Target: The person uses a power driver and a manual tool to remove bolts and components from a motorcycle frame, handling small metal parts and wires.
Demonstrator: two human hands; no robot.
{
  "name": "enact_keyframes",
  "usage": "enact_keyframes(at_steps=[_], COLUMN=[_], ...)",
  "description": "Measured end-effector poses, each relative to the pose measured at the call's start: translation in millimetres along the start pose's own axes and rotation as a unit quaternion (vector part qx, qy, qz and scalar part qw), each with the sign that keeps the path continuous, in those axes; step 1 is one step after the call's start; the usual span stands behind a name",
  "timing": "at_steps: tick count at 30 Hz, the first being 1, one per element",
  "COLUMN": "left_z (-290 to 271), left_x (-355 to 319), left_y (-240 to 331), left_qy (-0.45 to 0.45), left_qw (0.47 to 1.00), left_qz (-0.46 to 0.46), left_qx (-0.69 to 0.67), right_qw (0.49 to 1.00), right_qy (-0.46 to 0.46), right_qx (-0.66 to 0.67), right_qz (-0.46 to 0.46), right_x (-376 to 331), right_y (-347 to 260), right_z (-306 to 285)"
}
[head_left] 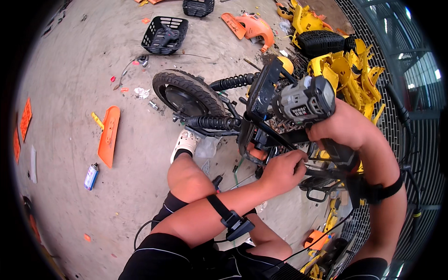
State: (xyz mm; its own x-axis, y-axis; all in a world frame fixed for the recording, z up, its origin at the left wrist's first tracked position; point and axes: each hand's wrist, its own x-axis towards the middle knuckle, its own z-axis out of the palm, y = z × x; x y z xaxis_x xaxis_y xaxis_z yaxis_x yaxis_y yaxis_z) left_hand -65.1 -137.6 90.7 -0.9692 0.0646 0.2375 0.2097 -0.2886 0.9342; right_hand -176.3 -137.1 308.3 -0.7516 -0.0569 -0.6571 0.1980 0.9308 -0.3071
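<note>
A partly stripped electric scooter lies in front of me, its black frame (267,88) bare. Its wheel (161,86) with a knobbly tyre points left, between two coil shock absorbers (233,81). My right hand (344,125) is wrapped round the handle of a grey and black cordless power drill (303,100). The drill's front end points left, against or close to the frame; its tip is hidden. Below it, my left hand (283,173) is closed at a black frame tube (275,135), fingers curled; the far side of its grip does not show.
Broken yellow body panels (352,77) pile up along the brick wall at right. Black crates (164,35) and orange panels (254,29) lie at the far side. To the left are an orange fender piece (109,135) and a spray can (91,176). A cable runs by my right arm.
</note>
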Motion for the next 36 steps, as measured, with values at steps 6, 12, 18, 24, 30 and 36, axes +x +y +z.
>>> enact_keyframes(at_steps=[6, 12, 18, 24, 30, 36], left_z=[7, 10, 2, -6, -8, -2], left_x=[-12, -40, -72, -63, -71, -83], left_y=[-2, -27, -58, -75, -83, -98], left_qy=[-0.051, -0.133, -0.345, -0.389, -0.413, -0.541], left_qw=[0.998, 0.982, 0.885, 0.838, 0.823, 0.674], left_qz=[-0.033, -0.063, -0.122, -0.140, -0.131, -0.201], left_qx=[0.013, 0.121, 0.288, 0.355, 0.369, 0.461], right_qw=[0.999, 0.995, 0.998, 0.955, 0.744, 0.658], right_qy=[-0.010, -0.002, 0.006, 0.014, 0.157, 0.237], right_qx=[0.038, 0.090, 0.046, 0.226, 0.569, 0.711], right_qz=[-0.010, -0.041, -0.039, -0.192, -0.312, -0.070], right_x=[1, 4, 6, -13, -101, -125], right_y=[12, 21, 27, 69, 191, 334], right_z=[-2, 7, 4, -24, 36, 211])
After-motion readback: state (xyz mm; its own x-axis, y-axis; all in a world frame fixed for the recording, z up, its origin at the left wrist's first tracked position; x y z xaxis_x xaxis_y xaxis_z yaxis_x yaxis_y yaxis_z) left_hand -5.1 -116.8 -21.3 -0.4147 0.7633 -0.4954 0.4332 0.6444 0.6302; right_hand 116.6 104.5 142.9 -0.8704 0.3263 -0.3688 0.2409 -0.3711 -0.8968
